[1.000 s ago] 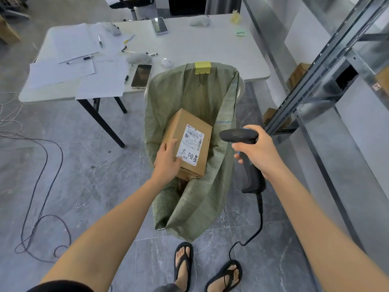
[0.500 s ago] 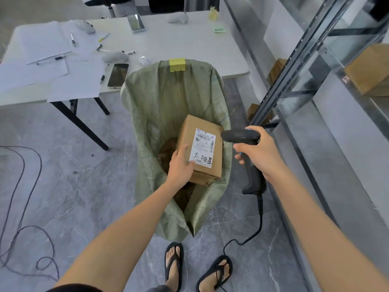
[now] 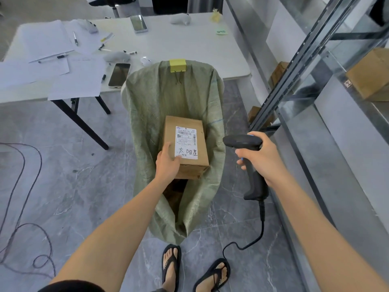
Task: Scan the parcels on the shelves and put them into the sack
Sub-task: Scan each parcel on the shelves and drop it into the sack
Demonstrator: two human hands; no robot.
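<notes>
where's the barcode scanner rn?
Head view, right of centre: the right hand grips the barcode scanner, its head pointing left toward the cardboard parcel held by the left hand at the mouth of the green sack; shelf rack to its right.

Handwritten 太阳星 on the white label (image 3: pixel 186 142) of the cardboard parcel (image 3: pixel 169 131), its printed lines illegibly small.

Cardboard parcel (image 3: pixel 185 144); woven sack (image 3: pixel 147 114); matt scanner (image 3: pixel 252 175).

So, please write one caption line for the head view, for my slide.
Left hand holds a labelled parcel at the open green sack; right hand grips the scanner.
</notes>
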